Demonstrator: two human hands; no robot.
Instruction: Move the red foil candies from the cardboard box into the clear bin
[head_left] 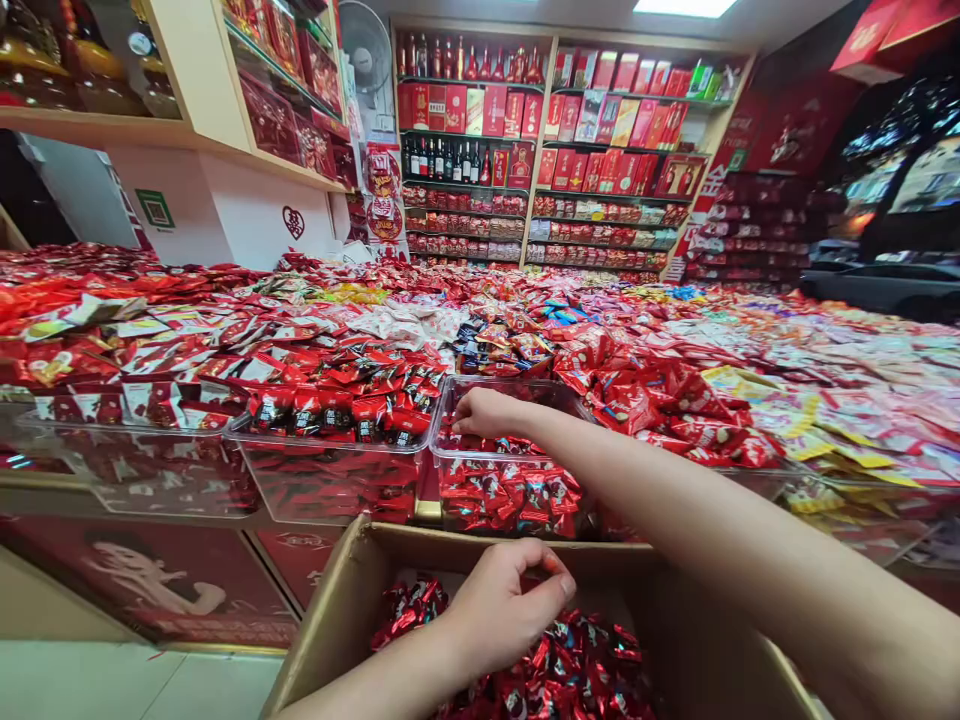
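Right hand [487,414] in the clear bin [480,456], left hand [514,600] above the carton [697,640]

The two hands were apart. The right, farther forward, reached inside the rim with fingers curled; whether they gripped anything could not be told. The left hung with thumb and fingers bent towards each other, and whether something sat between them could not be told either. Red wrapped sweets [577,665] lay in the carton beneath the left hand; similar bin sweets [517,495] showed below the right. Each was probably light and fairly firm, in a shiny, slippery wrapper; the middle of the body seemed the surest place to pinch, and a cupped palm would suit several. Black-labelled sweets [345,408] lay left of the right hand.
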